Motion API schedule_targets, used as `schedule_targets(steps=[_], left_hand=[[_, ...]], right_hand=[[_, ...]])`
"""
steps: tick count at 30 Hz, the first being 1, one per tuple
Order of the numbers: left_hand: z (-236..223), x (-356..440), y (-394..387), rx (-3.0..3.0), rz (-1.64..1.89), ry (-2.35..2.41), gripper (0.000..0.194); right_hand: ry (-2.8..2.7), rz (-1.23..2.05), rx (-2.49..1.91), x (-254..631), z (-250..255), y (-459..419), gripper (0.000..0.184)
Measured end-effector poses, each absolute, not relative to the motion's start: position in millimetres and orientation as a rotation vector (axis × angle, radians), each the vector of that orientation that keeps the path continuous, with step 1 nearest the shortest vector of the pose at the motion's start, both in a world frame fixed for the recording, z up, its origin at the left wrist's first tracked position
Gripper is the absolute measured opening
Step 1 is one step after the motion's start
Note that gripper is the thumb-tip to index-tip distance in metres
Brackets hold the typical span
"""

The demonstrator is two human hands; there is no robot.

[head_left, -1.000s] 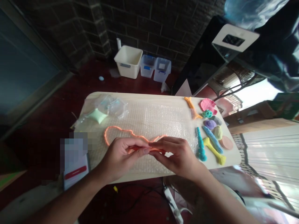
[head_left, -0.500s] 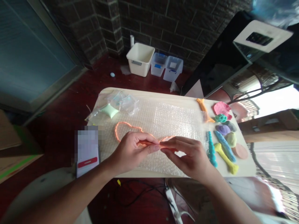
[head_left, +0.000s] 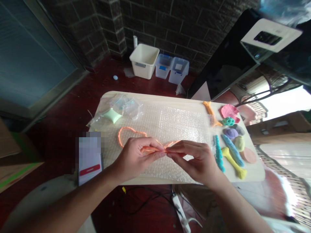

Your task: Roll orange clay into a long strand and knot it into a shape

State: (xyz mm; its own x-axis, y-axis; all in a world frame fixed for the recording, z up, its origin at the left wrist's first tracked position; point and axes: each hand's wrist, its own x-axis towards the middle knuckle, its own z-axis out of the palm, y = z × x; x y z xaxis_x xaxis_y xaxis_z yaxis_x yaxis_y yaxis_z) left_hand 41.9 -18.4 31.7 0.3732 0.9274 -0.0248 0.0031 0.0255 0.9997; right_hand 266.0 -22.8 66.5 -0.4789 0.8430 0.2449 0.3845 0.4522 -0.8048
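A thin orange clay string (head_left: pixel 126 130) lies in a loop on a sheet of bubble wrap (head_left: pixel 170 126) on a low pale table (head_left: pixel 252 174). My left hand (head_left: pixel 136 155) and my right hand (head_left: pixel 194 158) meet fingertip to fingertip over the near part of the sheet. Both hands pinch the near stretch of that string, and the part between the fingers is mostly hidden.
Several coloured clay shapes (head_left: pixel 230 142) lie along the table's right side, a pale green clay star (head_left: pixel 112 115) and clear plastic bags (head_left: pixel 128 105) at its back left. A phone (head_left: pixel 89 158) lies at the left edge. Plastic bins (head_left: pixel 144 61) stand by the brick wall, cables (head_left: pixel 145 200) under the table.
The view has swung, so the table sits further right in the picture. My fingertips have drawn closer together on the orange string; the loop on the sheet lies as before.
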Motion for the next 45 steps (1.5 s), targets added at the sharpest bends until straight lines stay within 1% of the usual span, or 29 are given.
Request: schedule_targets(steps=[4,12,17,21,23,29,34,39,42,45], left_hand=[[33.5,40.8,-18.3,1.298,0.864,0.908,0.019],[32.4,40.8,-17.7,1.291,0.91,0.909,0.015],[34.8,41.7,-18.2,1.229,0.791,0.879,0.025],[37.1,43.3,-19.2,1.317,0.815,0.904,0.013],[37.6,43.6,-20.0,1.327,0.843,0.917,0.011],[35.4,40.9,-24.3,1.37,0.81,0.918,0.014],[31.6,40.5,-27.1,1.324,0.807,0.921,0.015],[32.5,42.0,-27.3,1.326,0.862,0.95,0.013],[32.1,42.6,-28.8,1.33,0.851,0.929,0.012],[30.6,42.8,-30.6,1.365,0.852,0.915,0.019]], right_hand=[[-2.023,0.896,-1.054,269.4,67.3,-22.2,0.017],[-2.047,0.927,-1.08,273.1,66.3,-21.3,0.02],[-2.031,0.94,-1.011,270.5,65.0,-22.5,0.017],[-2.04,0.961,-1.039,268.2,65.2,-23.4,0.015],[-2.052,0.991,-1.047,267.8,66.4,-23.0,0.016],[-2.059,0.983,-0.99,265.8,65.3,-23.8,0.015],[-2.078,0.948,-1.03,263.2,63.1,-27.3,0.013],[-2.098,1.019,-1.044,264.5,67.8,-27.9,0.016],[-2.096,0.991,-1.034,265.0,65.2,-29.5,0.019],[-2.093,0.933,-1.01,264.8,60.4,-32.3,0.019]])
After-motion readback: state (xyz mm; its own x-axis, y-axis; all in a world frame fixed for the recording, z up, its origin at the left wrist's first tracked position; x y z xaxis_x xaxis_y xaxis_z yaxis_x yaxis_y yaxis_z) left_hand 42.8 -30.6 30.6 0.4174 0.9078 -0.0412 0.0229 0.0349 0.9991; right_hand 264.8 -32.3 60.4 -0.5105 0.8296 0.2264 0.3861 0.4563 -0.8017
